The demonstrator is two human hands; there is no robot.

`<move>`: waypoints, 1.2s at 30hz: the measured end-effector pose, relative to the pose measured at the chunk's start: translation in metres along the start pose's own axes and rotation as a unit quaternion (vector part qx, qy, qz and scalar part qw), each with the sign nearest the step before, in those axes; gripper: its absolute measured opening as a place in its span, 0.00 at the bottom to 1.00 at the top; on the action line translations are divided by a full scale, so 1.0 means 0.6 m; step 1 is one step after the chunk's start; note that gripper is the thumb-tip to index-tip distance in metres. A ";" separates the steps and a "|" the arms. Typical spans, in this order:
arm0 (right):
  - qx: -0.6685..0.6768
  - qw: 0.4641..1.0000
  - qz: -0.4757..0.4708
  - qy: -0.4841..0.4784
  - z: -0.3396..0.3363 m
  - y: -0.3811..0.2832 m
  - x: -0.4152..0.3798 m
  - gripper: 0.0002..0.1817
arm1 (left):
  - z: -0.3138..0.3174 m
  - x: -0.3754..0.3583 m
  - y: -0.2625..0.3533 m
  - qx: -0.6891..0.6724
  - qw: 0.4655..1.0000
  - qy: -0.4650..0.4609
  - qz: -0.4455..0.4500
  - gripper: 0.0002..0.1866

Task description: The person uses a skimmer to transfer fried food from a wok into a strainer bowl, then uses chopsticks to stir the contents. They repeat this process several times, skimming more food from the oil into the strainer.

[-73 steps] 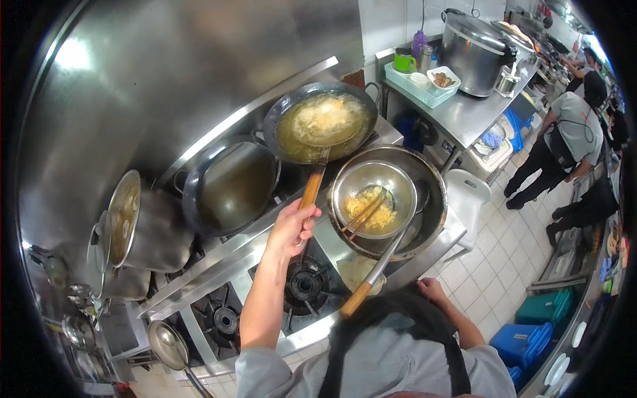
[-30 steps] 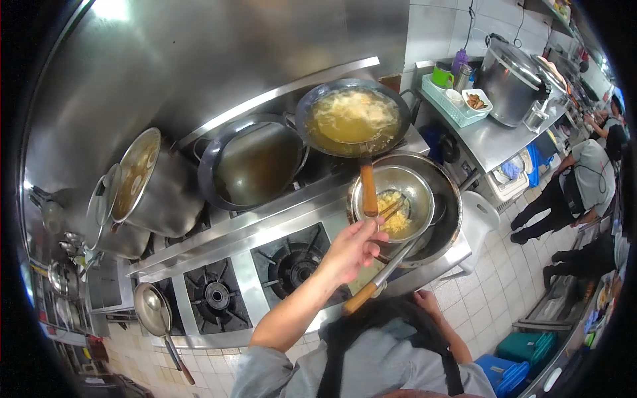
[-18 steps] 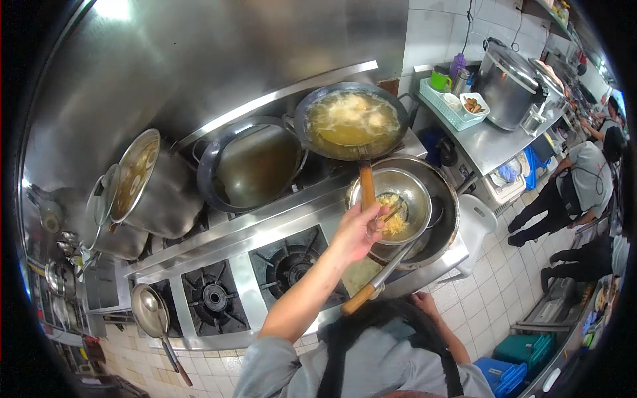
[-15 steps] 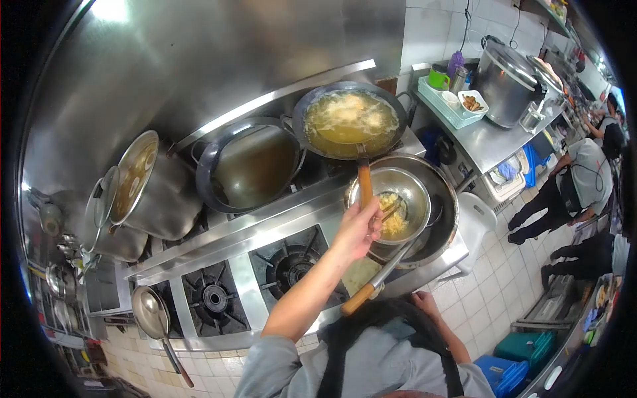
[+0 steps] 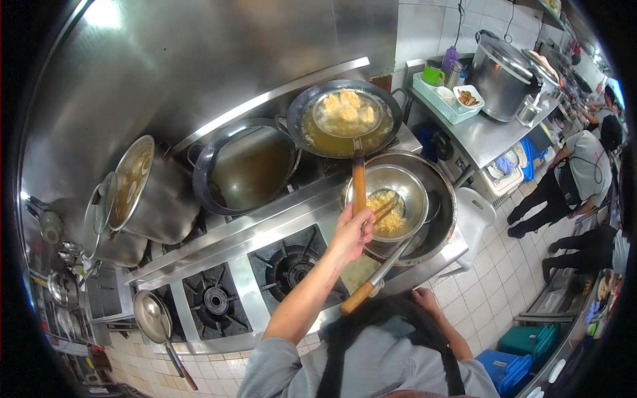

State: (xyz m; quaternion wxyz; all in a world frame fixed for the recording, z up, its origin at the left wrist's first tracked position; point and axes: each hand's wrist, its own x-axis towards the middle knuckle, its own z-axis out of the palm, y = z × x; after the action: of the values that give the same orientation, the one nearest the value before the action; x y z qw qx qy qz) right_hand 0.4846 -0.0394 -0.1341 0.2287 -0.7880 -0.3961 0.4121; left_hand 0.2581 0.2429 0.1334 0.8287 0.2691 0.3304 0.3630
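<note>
Nearest your body, your right hand (image 5: 426, 300) hung beside your black cloth apron (image 5: 391, 313); I could not tell whether it held anything. Just ahead, a long tool with a metal shaft and tan wooden handle (image 5: 383, 270) leaned on the wide, brown-rimmed metal basin (image 5: 443, 182). Your left hand (image 5: 353, 232) was closed round the lower end of the long metal skimmer with an orange-brown wooden handle (image 5: 359, 176). That handle passed beside the round silver metal bowl (image 5: 418, 192) of yellow crumbs (image 5: 391, 223). Farther out, the skimmer's round head was inside the dark, round metal wok (image 5: 298, 114), bearing craggy golden pieces (image 5: 348, 113) over yellow oil (image 5: 320, 141). In my judgement, you did best to keep the head level, since tilting risked spilling pieces; a steady pause there favoured draining, and a firm wrist suited such a far-out load.
</note>
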 end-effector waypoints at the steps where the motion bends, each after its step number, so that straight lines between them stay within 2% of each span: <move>1: 0.005 1.000 0.003 -0.001 -0.003 -0.007 -0.002 0.21 | -0.001 0.000 -0.001 0.002 1.000 -0.001 0.002 0.07; 4: -0.005 1.000 0.010 -0.002 -0.004 -0.012 -0.004 0.21 | 0.013 -0.003 0.007 0.005 1.000 0.024 -0.004 0.09; 7: -0.008 1.000 -0.022 0.013 0.003 0.004 0.002 0.21 | 0.053 -0.029 0.035 -0.024 0.998 0.041 -0.040 0.12; 13: -0.023 1.000 -0.005 0.016 -0.005 -0.019 -0.006 0.20 | 0.075 -0.059 0.045 0.023 0.999 0.000 -0.049 0.12; 19: -0.022 1.000 0.018 -0.002 -0.008 -0.019 -0.005 0.19 | 0.048 -0.090 0.037 0.045 0.995 -0.043 -0.076 0.15; 25: -0.024 1.000 0.014 0.000 -0.003 -0.016 -0.007 0.18 | 0.026 -0.104 0.022 0.091 0.995 -0.005 -0.047 0.14; 36: -0.015 0.999 0.038 -0.004 -0.002 -0.009 -0.010 0.18 | 0.019 -0.099 0.006 0.045 0.999 -0.005 -0.029 0.10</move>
State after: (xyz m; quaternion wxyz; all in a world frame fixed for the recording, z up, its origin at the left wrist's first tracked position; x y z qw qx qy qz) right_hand 0.4815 -0.0413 -0.1269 0.1989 -0.8043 -0.3729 0.4178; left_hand 0.2339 0.1963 0.1642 0.8274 0.2985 0.3503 0.3219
